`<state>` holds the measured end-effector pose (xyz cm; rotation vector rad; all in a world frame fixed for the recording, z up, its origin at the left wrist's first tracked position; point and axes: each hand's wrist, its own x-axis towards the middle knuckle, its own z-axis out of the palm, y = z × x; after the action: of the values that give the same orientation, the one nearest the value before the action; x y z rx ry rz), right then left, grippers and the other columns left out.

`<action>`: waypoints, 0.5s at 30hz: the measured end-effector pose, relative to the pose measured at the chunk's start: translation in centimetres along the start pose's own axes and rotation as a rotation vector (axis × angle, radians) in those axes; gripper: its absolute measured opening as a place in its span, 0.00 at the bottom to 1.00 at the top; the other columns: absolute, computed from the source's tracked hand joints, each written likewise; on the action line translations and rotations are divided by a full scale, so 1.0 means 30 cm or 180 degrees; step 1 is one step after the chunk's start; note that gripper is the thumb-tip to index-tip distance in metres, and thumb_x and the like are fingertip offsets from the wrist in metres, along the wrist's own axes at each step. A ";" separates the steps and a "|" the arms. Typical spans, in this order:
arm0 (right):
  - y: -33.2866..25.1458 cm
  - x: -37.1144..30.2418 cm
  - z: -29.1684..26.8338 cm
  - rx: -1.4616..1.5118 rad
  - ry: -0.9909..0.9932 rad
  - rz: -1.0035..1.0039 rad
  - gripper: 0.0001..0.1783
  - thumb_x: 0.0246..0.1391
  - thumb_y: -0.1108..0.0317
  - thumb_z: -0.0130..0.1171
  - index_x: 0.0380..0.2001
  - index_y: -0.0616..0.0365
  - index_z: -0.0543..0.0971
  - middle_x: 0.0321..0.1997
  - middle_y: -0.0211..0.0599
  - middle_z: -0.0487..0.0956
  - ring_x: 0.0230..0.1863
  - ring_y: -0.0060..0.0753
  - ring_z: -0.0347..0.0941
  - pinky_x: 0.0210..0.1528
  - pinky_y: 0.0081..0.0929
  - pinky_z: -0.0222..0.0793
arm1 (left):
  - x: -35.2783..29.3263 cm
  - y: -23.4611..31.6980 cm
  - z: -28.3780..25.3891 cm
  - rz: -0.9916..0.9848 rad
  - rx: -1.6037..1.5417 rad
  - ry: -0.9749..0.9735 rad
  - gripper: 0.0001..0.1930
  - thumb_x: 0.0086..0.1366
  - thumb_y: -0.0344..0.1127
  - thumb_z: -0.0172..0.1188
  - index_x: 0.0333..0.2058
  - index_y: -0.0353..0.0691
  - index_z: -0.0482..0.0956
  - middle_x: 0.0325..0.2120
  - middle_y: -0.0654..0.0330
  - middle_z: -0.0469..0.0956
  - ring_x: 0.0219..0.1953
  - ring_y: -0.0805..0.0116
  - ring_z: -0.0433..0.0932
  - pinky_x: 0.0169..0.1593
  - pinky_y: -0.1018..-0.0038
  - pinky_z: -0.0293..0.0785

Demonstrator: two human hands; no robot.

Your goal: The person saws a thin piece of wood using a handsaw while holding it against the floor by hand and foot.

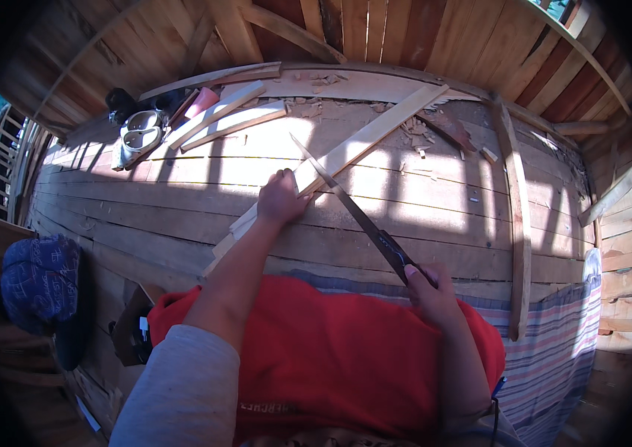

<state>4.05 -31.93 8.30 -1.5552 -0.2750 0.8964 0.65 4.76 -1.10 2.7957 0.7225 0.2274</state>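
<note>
A long pale wooden board (383, 134) lies slantwise in front of me, running from near my lap to the far right. My left hand (280, 198) is closed on it, pressing it partway along its length. Shorter pale pieces of wood lie under or beside its near end. In my right hand (433, 293) is the dark handle of a handsaw (357, 211). Its long tapering blade crosses over the board just right of my left hand, with the tip pointing to the far left. Whether the teeth touch the wood I cannot tell. Red cloth (331, 335) covers my lap.
Around me is a plank floor (152, 190), with wood chips (416, 134) beyond the board. Cut boards (219, 112) and a whitish object with two round openings (141, 130) lie far left. A blue patterned cap (40, 283) sits left. A beam (515, 216) and striped cloth (561, 343) are right.
</note>
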 end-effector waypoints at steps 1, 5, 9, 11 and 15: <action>-0.002 -0.014 -0.025 0.0213 0.0002 0.0125 0.25 0.69 0.58 0.55 0.16 0.53 0.68 0.15 0.20 0.65 0.16 0.15 0.57 0.19 0.25 0.52 | -0.002 0.005 -0.002 -0.0009 0.0007 -0.0006 0.30 0.56 0.50 0.74 0.46 0.32 0.73 0.43 0.46 0.78 0.50 0.47 0.79 0.52 0.54 0.78; -0.100 0.019 -0.065 0.0046 0.0032 0.0039 0.28 0.70 0.61 0.54 0.14 0.50 0.62 0.13 0.20 0.59 0.13 0.14 0.50 0.16 0.22 0.43 | 0.002 0.030 0.024 0.0052 0.0075 0.0005 0.29 0.55 0.50 0.75 0.44 0.34 0.75 0.42 0.48 0.78 0.50 0.49 0.80 0.51 0.55 0.80; -0.171 0.066 -0.103 -0.0267 -0.0148 -0.0053 0.28 0.69 0.56 0.55 0.13 0.53 0.69 0.13 0.23 0.65 0.14 0.15 0.57 0.16 0.23 0.52 | 0.010 0.006 0.028 0.0002 0.0275 -0.0033 0.29 0.55 0.51 0.74 0.44 0.34 0.75 0.43 0.48 0.78 0.50 0.50 0.80 0.51 0.56 0.80; -0.129 0.058 -0.086 -0.0319 0.0032 0.0031 0.29 0.69 0.56 0.55 0.12 0.53 0.69 0.12 0.24 0.66 0.13 0.16 0.57 0.16 0.24 0.52 | 0.010 0.011 0.027 -0.0006 0.0283 -0.0069 0.30 0.56 0.52 0.74 0.45 0.34 0.75 0.44 0.48 0.78 0.51 0.50 0.80 0.52 0.56 0.80; -0.015 0.031 -0.048 0.0842 0.0006 0.0168 0.28 0.68 0.56 0.55 0.13 0.51 0.64 0.11 0.23 0.61 0.11 0.18 0.53 0.14 0.25 0.49 | 0.006 0.025 0.031 -0.0022 0.0332 -0.0040 0.30 0.57 0.54 0.73 0.46 0.34 0.75 0.45 0.48 0.78 0.51 0.50 0.79 0.53 0.56 0.79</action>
<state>5.77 -32.29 8.28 -1.3230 -0.1089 0.9328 1.32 4.03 -1.77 2.8895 0.7621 0.1756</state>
